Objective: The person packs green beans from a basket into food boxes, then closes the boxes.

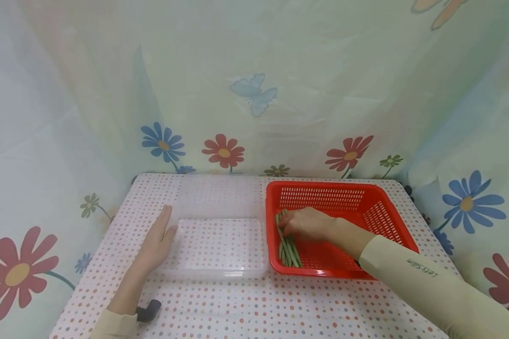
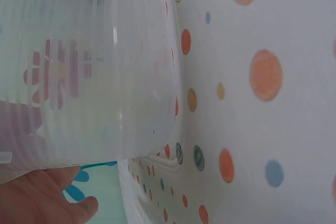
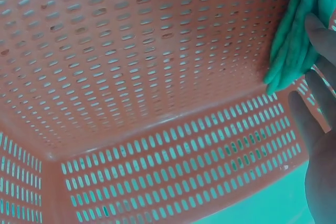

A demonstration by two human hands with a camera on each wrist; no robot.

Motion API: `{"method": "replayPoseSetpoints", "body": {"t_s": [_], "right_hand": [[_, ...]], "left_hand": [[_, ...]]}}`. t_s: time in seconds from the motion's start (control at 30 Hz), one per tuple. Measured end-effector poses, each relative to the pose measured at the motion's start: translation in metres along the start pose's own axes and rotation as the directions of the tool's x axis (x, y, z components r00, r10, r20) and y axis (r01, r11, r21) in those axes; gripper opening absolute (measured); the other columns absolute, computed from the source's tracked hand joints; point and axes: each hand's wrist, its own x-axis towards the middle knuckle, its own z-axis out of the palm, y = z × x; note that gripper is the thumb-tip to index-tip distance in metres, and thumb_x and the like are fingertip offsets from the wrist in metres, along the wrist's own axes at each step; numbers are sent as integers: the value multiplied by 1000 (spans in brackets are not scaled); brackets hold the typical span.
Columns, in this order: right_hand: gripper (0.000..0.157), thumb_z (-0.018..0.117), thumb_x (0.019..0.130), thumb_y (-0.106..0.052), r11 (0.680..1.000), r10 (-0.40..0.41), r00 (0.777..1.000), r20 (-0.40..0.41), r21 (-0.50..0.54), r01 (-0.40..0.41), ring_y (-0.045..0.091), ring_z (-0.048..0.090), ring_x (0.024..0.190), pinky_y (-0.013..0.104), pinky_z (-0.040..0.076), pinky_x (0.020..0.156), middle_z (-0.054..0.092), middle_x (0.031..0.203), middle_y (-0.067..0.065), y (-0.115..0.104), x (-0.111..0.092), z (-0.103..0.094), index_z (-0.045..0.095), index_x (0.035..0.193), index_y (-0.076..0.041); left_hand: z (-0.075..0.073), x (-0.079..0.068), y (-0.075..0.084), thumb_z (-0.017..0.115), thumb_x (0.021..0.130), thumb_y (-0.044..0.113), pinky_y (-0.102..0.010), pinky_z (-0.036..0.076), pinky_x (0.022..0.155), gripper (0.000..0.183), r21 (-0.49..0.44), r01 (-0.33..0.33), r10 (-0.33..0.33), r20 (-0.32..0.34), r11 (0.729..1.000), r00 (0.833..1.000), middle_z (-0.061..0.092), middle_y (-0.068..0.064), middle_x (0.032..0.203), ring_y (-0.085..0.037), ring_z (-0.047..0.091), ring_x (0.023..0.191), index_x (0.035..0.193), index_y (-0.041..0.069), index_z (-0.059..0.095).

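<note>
Several long green beans (image 1: 289, 252) lie in a bundle along the left wall of a red plastic basket (image 1: 343, 270). My right hand (image 1: 307, 223) reaches down into the basket with its fingers bent around the upper part of the bundle. In the right wrist view the fingers (image 3: 320, 38) lie against the green beans (image 3: 296, 40). To the left stands a clear plastic box (image 1: 220, 273) with nothing in it. My left hand (image 1: 154, 245) rests at its left side with straight fingers; the left wrist view shows that hand (image 2: 47, 198) at the edge of the box (image 2: 142, 77).
Box and basket stand side by side on a table with a dotted cloth (image 1: 220, 310). A flowered sheet (image 1: 297, 117) hangs behind and at both sides. A dark strap end (image 1: 149, 310) sticks out by the left wrist.
</note>
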Motion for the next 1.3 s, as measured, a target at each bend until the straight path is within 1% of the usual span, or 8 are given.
{"method": "replayPoseSetpoints", "body": {"t_s": [0.13,0.23,0.33,0.43,0.73,0.93,1.17,1.3], "right_hand": [[27,87,86,-23,1000,-9,999,-52,17,9,18,74,112,36,65,93,79,116,-1,1,-1,-2,81,112,-16],[26,87,87,-20,994,23,997,-77,109,-14,14,75,102,33,65,90,79,107,-4,2,-3,-6,79,111,-15],[27,85,88,-17,974,71,995,-63,221,-55,12,74,100,34,65,91,79,106,-5,3,-7,-11,79,114,-14],[27,84,89,-15,961,84,995,-62,269,-64,14,74,103,36,64,94,79,108,-5,3,-9,-15,80,115,-14],[27,82,90,-11,961,68,989,-133,275,-29,24,70,123,40,61,102,77,118,-1,-1,-8,-18,82,116,-16],[26,84,88,-13,968,56,978,-198,249,-5,20,70,114,39,62,99,76,118,0,0,-13,-30,82,114,-16],[27,83,91,-20,946,105,966,-236,322,-25,23,68,119,43,61,102,75,123,1,0,-13,-46,81,117,-16],[29,82,92,-21,938,103,943,-315,346,13,21,67,122,43,59,105,75,125,-1,-3,-8,-53,79,120,-16]], "left_hand": [[2,0,0,34,114,34,-63,11,131,64,-6,10,-10,-3,1000,1000,2,-12,176,-43,8,161,169,12,10],[2,-1,1,34,114,34,-61,10,131,63,-23,28,-28,3,999,1000,2,-10,177,-40,7,162,169,15,9],[0,-2,4,32,114,36,-60,10,132,63,-47,45,-45,6,998,999,2,-8,177,-38,7,163,169,17,9],[-1,-2,5,31,114,36,-60,10,132,62,-60,50,-50,7,997,999,2,-7,177,-37,7,163,169,17,10],[-2,0,1,32,114,34,-60,13,131,61,-93,96,-96,12,991,995,9,-8,176,-36,12,162,169,25,6],[-2,0,0,33,114,32,-60,14,131,62,-104,102,-101,14,989,995,11,-9,176,-36,13,162,169,25,6],[-3,-1,0,33,114,31,-60,15,131,62,-113,92,-91,19,989,996,11,-10,176,-37,14,162,169,23,7],[-3,-1,-1,33,114,33,-59,15,131,61,-120,81,-80,17,990,997,12,-10,176,-37,15,162,169,23,7]]}}
